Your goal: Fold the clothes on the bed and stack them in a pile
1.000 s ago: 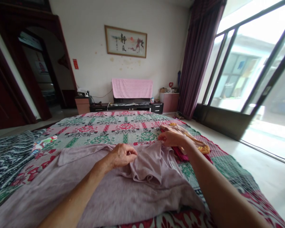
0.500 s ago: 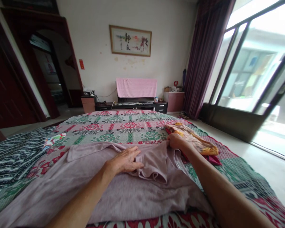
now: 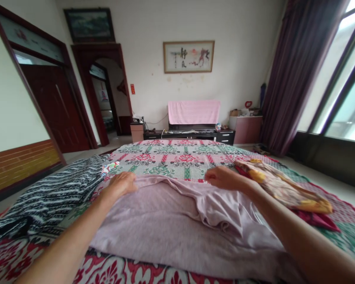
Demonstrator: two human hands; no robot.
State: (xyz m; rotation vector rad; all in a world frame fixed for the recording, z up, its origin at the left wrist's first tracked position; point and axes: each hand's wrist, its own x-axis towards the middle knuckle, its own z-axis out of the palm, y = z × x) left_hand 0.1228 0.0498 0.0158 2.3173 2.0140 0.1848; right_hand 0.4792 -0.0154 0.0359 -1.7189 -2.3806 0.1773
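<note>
A pale mauve garment (image 3: pixel 165 228), probably a shirt, lies spread across the patterned bed cover in front of me, with loose creases and a bunched, folded part on its right. My left hand (image 3: pixel 122 184) is closed at the far left corner of this cloth, its fingertips hidden by the hand itself. At the far right edge, my right hand (image 3: pixel 220 177) has its fingers curled together around the garment's edge; what exactly is pinched there is partly hidden.
The flowered cover (image 3: pixel 186 158) stretches ahead to the bed's far edge. Black-and-white striped cloth (image 3: pixel 62 189) lies to the left. A folded yellow-and-beige garment (image 3: pixel 283 185) rests on the right, over something dark red. A pink cloth (image 3: pixel 194 112) drapes over a screen by the wall.
My left hand has moved from the garment's middle to its far left corner and closed. My right hand stays at the far right edge. The view has turned left.
</note>
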